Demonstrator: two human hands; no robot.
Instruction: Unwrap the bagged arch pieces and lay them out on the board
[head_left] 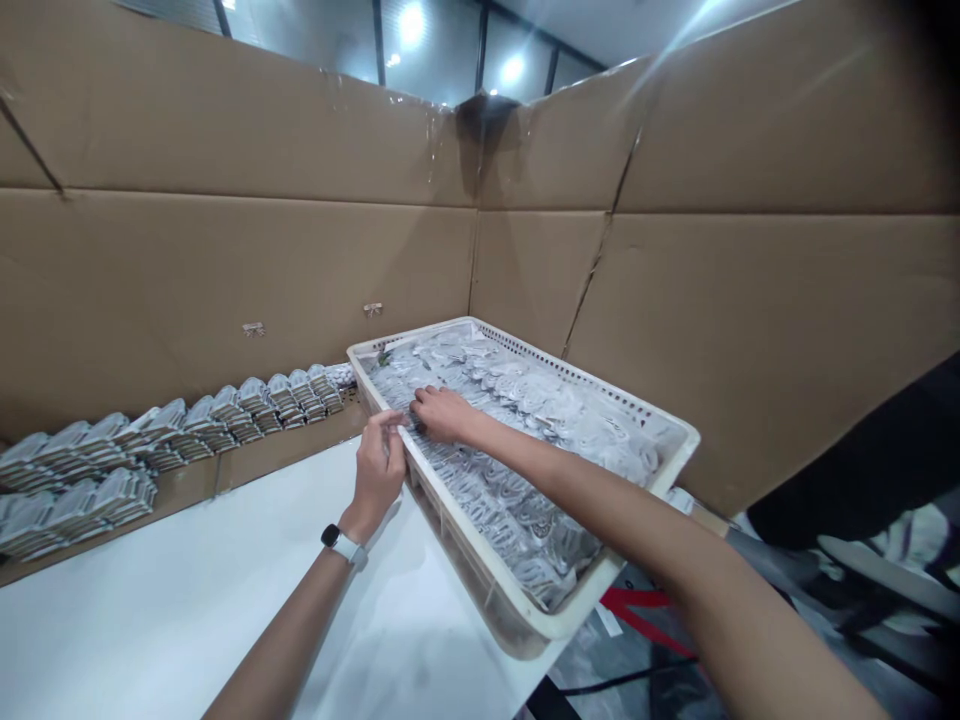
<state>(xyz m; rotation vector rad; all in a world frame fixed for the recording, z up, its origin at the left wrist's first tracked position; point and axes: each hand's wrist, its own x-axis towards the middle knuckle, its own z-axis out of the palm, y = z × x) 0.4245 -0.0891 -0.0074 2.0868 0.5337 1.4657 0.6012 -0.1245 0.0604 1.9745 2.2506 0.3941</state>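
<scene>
A white perforated plastic crate [679, 440] sits tilted on the right end of a white table [225, 600], filled with several small silvery packets [525, 400]. My right hand [442, 412] reaches into the crate near its left wall, fingers curled down among the packets. My left hand [379, 465], with a smartwatch on the wrist, pinches at the crate's left rim, thumb and fingers closed on a small packet beside the right hand.
Rows of stacked silvery packets [150, 440] lie on a cardboard ledge at the left. Tall cardboard walls [300, 250] enclose the table at back and right. Past the table's right edge there are dark objects and a red strip [637, 605] on the floor.
</scene>
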